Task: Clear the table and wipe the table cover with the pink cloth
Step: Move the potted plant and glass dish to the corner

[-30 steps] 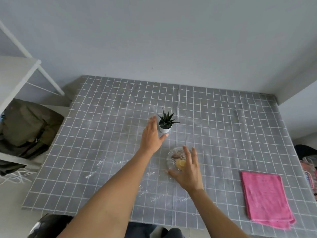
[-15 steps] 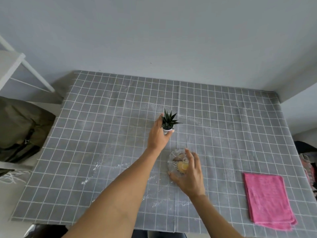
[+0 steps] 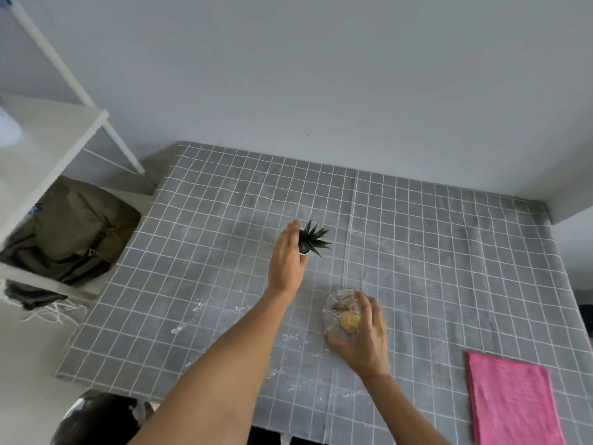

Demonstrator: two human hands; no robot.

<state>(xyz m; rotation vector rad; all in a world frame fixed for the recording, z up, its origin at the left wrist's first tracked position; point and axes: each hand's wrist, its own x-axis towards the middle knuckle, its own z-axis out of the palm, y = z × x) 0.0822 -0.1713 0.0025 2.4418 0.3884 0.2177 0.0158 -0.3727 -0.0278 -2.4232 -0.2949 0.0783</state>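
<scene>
An olive bag (image 3: 73,229) is lodged in the white shelf (image 3: 48,146), left of the table cover (image 3: 449,252). At the cover's centre, a potted plant (image 3: 313,240) is enclosed by the left hand (image 3: 285,261). Right of it, a glass bowl (image 3: 337,311) containing yellow and brown pieces is clasped by the right hand (image 3: 362,338). The pink cloth (image 3: 510,403) lies folded at the cover's near right corner.

Wall (image 3: 321,75): plain pale grey, stood behind the far edge of the table, well beyond both grips.
Shelf unit (image 3: 48,139): white, stood far left of the left grip, beside the table's left edge.
Olive bag (image 3: 73,229): lay slumped in the shelf unit's lower compartment.
White cords (image 3: 54,313): trailed below the bag.
</scene>
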